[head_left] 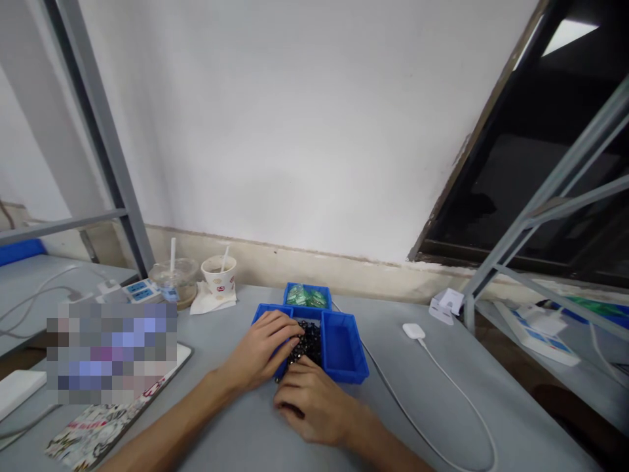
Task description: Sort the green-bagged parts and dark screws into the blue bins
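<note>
A blue divided tray (364,368) sits on the table before me. Small shiny black parts (310,341), too small to name, fill its middle compartment. My left hand (265,344) lies over the left compartment, fingers stretched and reaching across the divider to the edge of the black parts; it shows no held thing. At the front of the tray my right hand (314,401) is closed, thumb and fingers curled together close to the black parts. What its fingertips hold is hidden. The right compartment shows only its blue floor.
Behind the tray stands a smaller blue box (308,296) of green pieces. Left are a paper cup (219,275), a lidded plastic cup (175,282), a power strip (142,290) and a patterned flat object (105,426). Right are a white charger (413,331) with cable and a small white box (446,305).
</note>
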`<action>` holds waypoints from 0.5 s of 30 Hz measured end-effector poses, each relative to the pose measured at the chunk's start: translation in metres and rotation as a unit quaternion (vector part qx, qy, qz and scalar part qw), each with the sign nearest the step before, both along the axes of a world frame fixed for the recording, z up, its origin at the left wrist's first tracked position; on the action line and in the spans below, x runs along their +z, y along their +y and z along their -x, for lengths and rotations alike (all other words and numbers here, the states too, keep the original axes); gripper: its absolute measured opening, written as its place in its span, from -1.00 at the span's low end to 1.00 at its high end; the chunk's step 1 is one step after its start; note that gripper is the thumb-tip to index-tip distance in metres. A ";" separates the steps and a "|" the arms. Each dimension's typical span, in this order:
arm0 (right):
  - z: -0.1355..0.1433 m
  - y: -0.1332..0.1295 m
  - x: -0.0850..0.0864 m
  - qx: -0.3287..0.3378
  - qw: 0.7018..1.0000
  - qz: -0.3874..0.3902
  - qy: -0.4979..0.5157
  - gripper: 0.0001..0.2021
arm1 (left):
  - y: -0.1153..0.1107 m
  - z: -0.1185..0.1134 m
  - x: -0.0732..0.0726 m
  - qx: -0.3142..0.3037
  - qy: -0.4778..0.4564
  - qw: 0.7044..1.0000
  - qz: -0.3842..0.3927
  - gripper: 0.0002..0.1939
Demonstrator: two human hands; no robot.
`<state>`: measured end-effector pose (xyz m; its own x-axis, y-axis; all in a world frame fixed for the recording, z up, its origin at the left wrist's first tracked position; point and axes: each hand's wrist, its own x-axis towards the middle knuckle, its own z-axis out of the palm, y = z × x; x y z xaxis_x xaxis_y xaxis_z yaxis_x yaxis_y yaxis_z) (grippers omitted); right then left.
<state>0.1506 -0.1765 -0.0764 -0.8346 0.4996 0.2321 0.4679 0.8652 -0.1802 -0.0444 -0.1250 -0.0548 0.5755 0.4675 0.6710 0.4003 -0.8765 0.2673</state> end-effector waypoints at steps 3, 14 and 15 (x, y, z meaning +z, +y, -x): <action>0.000 -0.001 0.004 0.002 0.997 0.045 0.066 -0.95 | 0.001 0.001 0.002 -0.009 0.003 1.000 0.002 -0.80; -0.016 0.005 0.029 -0.111 0.903 0.034 0.414 -0.95 | -0.002 0.001 0.005 -0.027 0.012 0.999 -0.021 -0.73; -0.018 0.007 0.030 -0.129 0.894 0.022 0.429 -0.95 | -0.003 0.001 0.005 -0.031 0.014 0.999 -0.021 -0.73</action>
<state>0.1682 -0.1697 -0.0466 -0.2155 0.6744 0.7062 0.3241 0.7316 -0.5997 -0.0450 -0.1279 -0.0493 0.6215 0.4020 0.6724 0.3528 -0.9100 0.2180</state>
